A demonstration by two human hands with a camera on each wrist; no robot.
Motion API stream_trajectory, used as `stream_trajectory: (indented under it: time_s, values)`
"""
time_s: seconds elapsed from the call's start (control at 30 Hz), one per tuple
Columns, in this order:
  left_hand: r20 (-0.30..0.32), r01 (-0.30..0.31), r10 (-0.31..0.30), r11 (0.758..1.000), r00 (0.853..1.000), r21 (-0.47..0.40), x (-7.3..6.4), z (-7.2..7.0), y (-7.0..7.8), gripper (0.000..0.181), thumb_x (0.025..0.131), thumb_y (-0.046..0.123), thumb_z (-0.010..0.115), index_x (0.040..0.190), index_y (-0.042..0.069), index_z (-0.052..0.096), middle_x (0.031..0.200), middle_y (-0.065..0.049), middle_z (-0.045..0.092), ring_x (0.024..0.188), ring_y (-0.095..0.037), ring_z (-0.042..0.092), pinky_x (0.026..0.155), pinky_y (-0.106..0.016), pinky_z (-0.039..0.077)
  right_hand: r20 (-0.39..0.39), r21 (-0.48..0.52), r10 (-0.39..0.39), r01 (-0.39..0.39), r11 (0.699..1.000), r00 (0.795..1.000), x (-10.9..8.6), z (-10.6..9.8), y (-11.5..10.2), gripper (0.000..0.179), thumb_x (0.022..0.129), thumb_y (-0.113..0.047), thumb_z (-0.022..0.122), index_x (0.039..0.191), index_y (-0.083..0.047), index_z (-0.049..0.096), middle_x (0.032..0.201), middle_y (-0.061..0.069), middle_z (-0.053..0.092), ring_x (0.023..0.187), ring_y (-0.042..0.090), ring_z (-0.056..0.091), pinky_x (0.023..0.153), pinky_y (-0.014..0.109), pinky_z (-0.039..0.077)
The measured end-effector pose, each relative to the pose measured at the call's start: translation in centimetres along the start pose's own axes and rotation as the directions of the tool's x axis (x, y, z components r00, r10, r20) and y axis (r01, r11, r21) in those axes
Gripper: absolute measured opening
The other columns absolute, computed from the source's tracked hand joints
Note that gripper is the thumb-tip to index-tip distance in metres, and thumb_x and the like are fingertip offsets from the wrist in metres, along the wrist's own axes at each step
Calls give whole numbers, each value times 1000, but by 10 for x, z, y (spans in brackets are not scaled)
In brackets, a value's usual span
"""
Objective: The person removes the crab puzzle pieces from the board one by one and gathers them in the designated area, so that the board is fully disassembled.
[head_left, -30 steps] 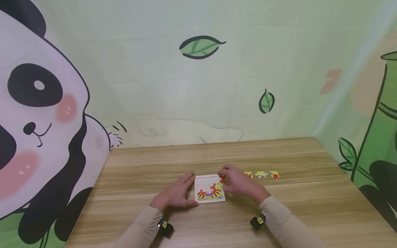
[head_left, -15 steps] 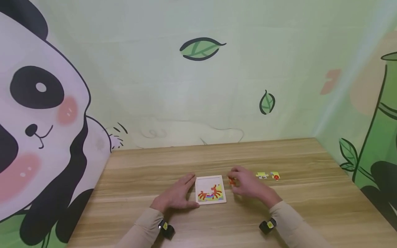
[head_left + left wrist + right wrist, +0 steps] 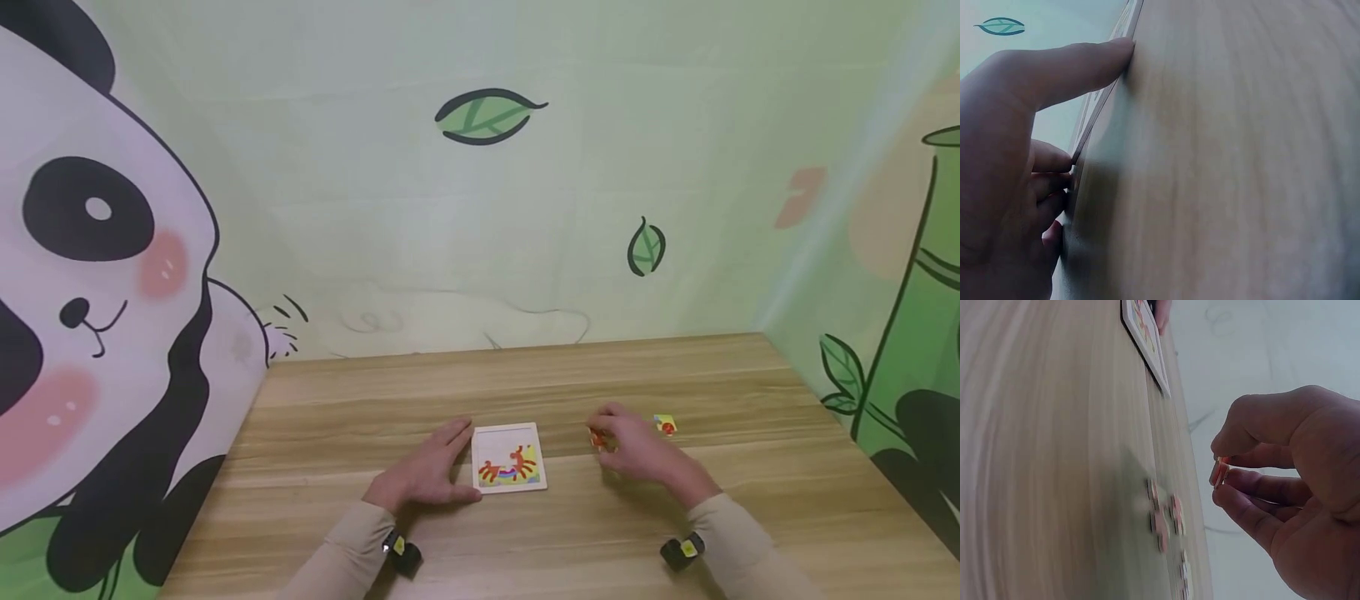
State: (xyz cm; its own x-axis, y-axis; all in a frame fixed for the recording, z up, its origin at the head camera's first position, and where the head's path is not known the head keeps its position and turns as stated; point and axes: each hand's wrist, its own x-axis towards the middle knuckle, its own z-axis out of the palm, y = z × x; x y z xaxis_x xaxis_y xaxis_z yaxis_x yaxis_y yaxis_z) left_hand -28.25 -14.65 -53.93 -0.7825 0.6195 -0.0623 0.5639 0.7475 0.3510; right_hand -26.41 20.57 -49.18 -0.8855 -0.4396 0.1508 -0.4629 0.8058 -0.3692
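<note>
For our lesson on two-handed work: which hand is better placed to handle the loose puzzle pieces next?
Likely the right hand: it pinches a red piece and is nearer the loose pieces. The left hand touches the puzzle tray, farther from them.

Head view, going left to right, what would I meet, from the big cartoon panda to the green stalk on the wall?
Cartoon panda, left hand, puzzle tray, right hand pinching a red puzzle piece, green stalk.
</note>
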Motion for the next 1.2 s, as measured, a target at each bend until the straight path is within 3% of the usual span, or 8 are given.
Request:
stream_trajectory:
  time_s: [0.43,0.67,0.9,1.2]
  values:
    - [0,1,-1,1000,1000,4,1,0,0,108,78,63,68,154,1,22,162,-16,18,149,-32,19,121,-45,23,-43,36,-7,9,999,999,-17,-10,18,42,71,0,73,112,4,67,109,14,61,95,26,61,82,44,55]
    - [1,1,-1,1000,1000,2,1,-2,1,108,78,62,68,154,0,22,162,-16,18,149,-32,19,121,-45,23,-49,28,-6,8,1000,999,-23,-9,29,43,69,1,71,112,2,68,103,9,61,87,19,60,74,35,54]
    - [2,-9,9,1000,1000,5,1,0,0,108,79,63,67,154,0,21,162,-16,19,149,-31,19,121,-44,23,-5,52,56,-56,997,998,-30,-13,33,52,69,1,69,121,4,65,109,10,59,87,17,56,69,29,50]
    - [-6,-10,10,1000,1000,-3,1,0,-1,108,79,63,68,154,0,22,162,-15,19,149,-31,19,121,-45,24,1,46,47,-47,998,999,-35,-12,40,49,68,-2,72,116,4,67,97,5,59,81,14,55,68,26,51]
